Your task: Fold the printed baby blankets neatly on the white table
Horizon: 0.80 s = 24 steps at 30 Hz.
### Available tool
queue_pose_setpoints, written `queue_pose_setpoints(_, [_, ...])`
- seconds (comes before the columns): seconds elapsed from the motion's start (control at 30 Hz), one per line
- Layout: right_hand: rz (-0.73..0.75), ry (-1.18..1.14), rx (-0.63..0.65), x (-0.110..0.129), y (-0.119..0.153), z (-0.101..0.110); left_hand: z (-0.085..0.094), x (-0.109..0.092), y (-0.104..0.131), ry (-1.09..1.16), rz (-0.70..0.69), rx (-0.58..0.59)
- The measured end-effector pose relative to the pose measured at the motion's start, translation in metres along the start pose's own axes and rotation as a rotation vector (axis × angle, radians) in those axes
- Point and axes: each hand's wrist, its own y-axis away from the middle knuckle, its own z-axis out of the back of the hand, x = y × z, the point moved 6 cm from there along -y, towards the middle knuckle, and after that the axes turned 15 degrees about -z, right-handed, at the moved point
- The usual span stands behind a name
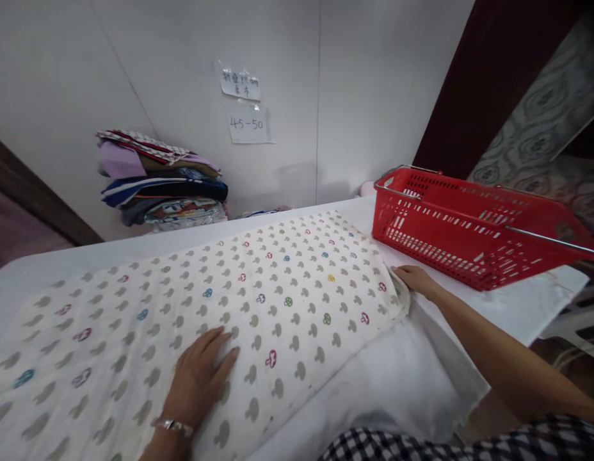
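Printed fabric (278, 310), one piece: cream ground, rows of grey mushroom motifs with scattered ones in red, blue, green and yellow. Laid out nearly flat, under the left hand and reaching across to the right hand; it also extends leftward past the left hand. Slight creasing to the left; its right-hand edge is a little raised at the right hand's fingers.

Left hand (203, 368): palm down on the fabric, fingers loosely spread, thumb apart. Silver-toned bracelet (173, 426) at its wrist.

Right hand (415, 280): fingers and thumb drawn together, pinching the fabric's right-hand edge. Forearm bare.

White table covering (549, 294): beneath the fabric, showing beyond both hands and hanging in folds below the right forearm.

Red basket (436, 224): perforated plastic, metal handles; on the table, just beyond the right hand and to its right. Contents cannot be made out.

Stack of folded textiles (165, 182): assorted colours and patterns, clear plastic near the bottom; at the table's far side, beyond the left hand.

Two paper notes, on the pale wall (374, 96) ahead of both hands: upper note (240, 84) handwritten, lower note (249, 123) reading "45-50".

Black-and-white checked garment (374, 445): nearer the body than the hands.
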Motion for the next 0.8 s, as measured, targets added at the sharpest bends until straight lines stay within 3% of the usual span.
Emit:
queue_pose_setpoints(0.1, [-0.042, -0.138, 0.086, -0.001, 0.009, -0.004, 0.001, 0.0, -0.002, 0.008, -0.003, -0.007])
queue_pose_setpoints(0.23, [-0.045, -0.198, 0.076, -0.007, 0.005, 0.0, 0.001, 0.0, -0.003, 0.012, 0.001, -0.009])
queue_pose_setpoints(0.4, [-0.114, -0.314, 0.034, -0.032, 0.002, 0.017, 0.001, 0.001, -0.002, 0.0, 0.009, -0.011])
queue_pose_setpoints(0.57, [-0.178, -0.323, 0.056, -0.053, 0.013, 0.019, 0.0, 0.001, -0.003, 0.001, -0.005, -0.016])
queue_pose_setpoints(0.8, [-0.181, -0.274, 0.046, -0.057, 0.01, 0.019, 0.002, 0.0, -0.004, -0.022, -0.026, -0.026])
